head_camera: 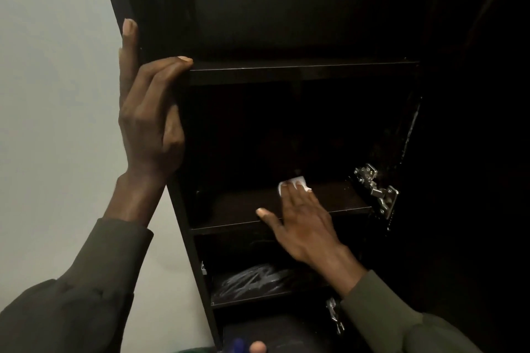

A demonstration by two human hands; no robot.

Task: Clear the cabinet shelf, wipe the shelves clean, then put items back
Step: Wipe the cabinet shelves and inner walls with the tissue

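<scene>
While your right hand [301,221] lies flat on the middle shelf [238,209], fingers straight and close together, it presses a small white cloth [295,182] down under the fingertips; only the far edge of the cloth peeks out past them. Your thumb juts out to the left, over the shelf's near edge. Just right of that hand, a shiny metal hinge [375,189] sits on the cabinet's right wall.

Up on the left, your left hand [149,117] grips the cabinet's left side panel [183,226], thumb pointing up along its outer face, fingers curled round the front edge with the tips touching the upper shelf [301,67] at its left end.

Above that upper shelf the cabinet is very dark; something bulky and black [258,3] fills the space, too dim to tell what. Below the middle shelf, a lower shelf [258,295] carries something glossy and crinkled [255,279], catching the light. A pale wall [51,94] runs down the left of the cabinet.
</scene>
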